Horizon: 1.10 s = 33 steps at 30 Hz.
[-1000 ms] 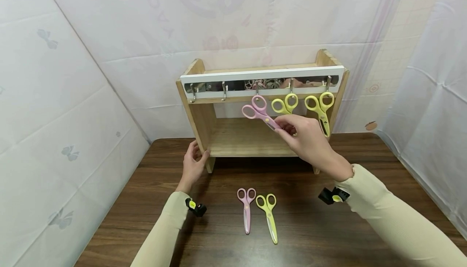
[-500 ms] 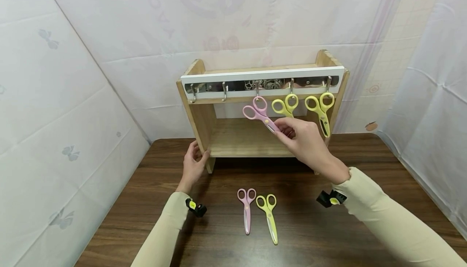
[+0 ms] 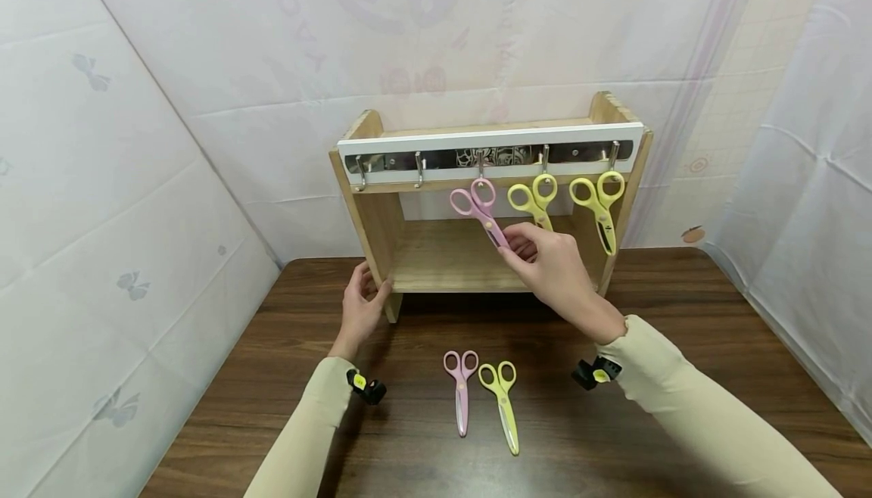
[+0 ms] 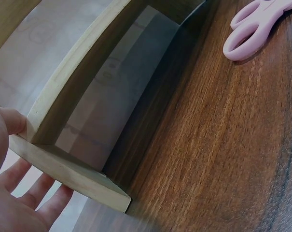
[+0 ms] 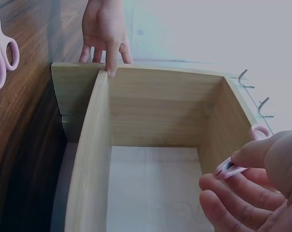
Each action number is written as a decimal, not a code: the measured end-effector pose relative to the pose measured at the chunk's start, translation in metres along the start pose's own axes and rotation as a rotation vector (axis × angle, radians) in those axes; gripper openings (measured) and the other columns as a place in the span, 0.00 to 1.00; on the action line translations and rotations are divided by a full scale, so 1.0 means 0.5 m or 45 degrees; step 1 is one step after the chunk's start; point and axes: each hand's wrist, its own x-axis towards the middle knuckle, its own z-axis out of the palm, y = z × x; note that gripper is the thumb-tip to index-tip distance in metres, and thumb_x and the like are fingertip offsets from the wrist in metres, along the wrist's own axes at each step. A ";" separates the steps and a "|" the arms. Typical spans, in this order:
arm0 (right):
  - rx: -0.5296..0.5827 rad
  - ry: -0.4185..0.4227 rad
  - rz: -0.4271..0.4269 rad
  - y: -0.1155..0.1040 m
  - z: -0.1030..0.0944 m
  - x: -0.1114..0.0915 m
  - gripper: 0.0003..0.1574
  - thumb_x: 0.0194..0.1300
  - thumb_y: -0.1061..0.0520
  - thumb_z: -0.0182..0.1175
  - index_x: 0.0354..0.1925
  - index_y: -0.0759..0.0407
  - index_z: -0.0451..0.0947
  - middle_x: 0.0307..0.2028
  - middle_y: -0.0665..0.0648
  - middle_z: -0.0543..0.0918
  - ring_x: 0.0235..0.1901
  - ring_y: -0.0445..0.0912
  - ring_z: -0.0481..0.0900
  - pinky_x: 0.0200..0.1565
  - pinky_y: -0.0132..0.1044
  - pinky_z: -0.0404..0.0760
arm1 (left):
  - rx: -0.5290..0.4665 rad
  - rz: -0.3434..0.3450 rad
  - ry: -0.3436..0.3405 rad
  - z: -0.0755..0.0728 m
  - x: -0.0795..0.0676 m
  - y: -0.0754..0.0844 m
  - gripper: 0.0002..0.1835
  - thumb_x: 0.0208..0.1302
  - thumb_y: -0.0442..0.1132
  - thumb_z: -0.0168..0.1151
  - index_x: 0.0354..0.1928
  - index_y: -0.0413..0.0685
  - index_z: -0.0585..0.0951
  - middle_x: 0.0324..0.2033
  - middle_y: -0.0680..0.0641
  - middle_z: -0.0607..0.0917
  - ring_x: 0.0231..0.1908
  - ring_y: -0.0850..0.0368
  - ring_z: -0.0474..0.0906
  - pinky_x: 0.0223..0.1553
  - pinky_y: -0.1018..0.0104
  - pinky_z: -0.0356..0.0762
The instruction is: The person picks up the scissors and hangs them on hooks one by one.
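My right hand point(image 3: 557, 265) pinches a pair of pink scissors point(image 3: 484, 218) by the blade end, handles up. One handle loop overlaps the middle metal hook point(image 3: 481, 165) in the head view. My left hand point(image 3: 359, 307) holds the lower left side of a wooden shelf point(image 3: 443, 286); in the left wrist view the thumb lies at the shelf board and the fingers behind the side panel point(image 4: 83, 179). Two pairs of yellow scissors, the nearer one point(image 3: 540, 203) partly hidden by my right hand and the other point(image 3: 601, 206) at the far right, hang from hooks.
On the dark wooden table point(image 3: 286, 407) lie a second pair of pink scissors point(image 3: 461, 399) and a third pair of yellow scissors point(image 3: 506, 415), side by side in front of the shelf. Two bare hooks are at the rail's left, one the leftmost hook point(image 3: 360, 172). A white patterned cloth point(image 3: 238, 51) stands behind.
My right hand has shifted left and slightly down, and the pink scissors in it now hang steeper. More of the nearer hanging yellow scissors shows. The left hand has stayed put.
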 end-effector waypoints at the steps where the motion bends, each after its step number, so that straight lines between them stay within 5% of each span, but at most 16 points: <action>1: -0.002 -0.002 0.010 0.000 0.003 0.001 0.10 0.64 0.63 0.71 0.44 0.64 0.86 0.30 0.56 0.89 0.27 0.45 0.86 0.32 0.41 0.85 | -0.002 0.000 -0.001 0.000 0.000 0.000 0.26 0.73 0.34 0.63 0.71 0.46 0.70 0.60 0.35 0.80 0.55 0.41 0.81 0.55 0.46 0.78; 22: -0.046 -0.056 0.146 0.018 0.046 0.013 0.11 0.66 0.59 0.70 0.46 0.60 0.86 0.32 0.54 0.89 0.27 0.46 0.86 0.31 0.43 0.82 | -0.003 -0.002 -0.001 0.000 0.000 0.002 0.27 0.73 0.32 0.62 0.71 0.42 0.69 0.60 0.32 0.79 0.56 0.38 0.80 0.56 0.45 0.77; 33: -0.076 -0.067 0.162 0.023 0.049 0.013 0.08 0.67 0.57 0.69 0.44 0.58 0.87 0.32 0.52 0.89 0.25 0.42 0.84 0.31 0.43 0.79 | -0.022 -0.017 -0.039 -0.006 -0.023 0.080 0.26 0.72 0.27 0.60 0.70 0.35 0.68 0.60 0.29 0.79 0.57 0.35 0.79 0.57 0.44 0.76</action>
